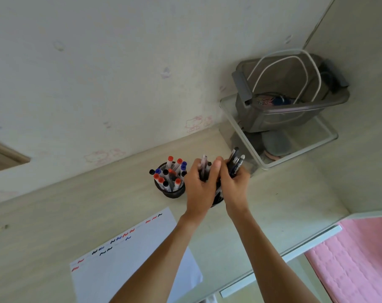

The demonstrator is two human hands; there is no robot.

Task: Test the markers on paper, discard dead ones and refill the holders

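While both hands meet at centre frame, our left hand (199,185) curls its fingers round a bundle of pale markers (204,167) and our right hand (233,184) grips dark pens (234,164) over a black holder (217,199) largely hidden beneath. We should lower them upright, tips down. Left of them, the black mesh cup (172,191) is full of red-, blue- and black-capped markers; the white paper (128,265) with test squiggles lies on the table (54,226) at lower left.
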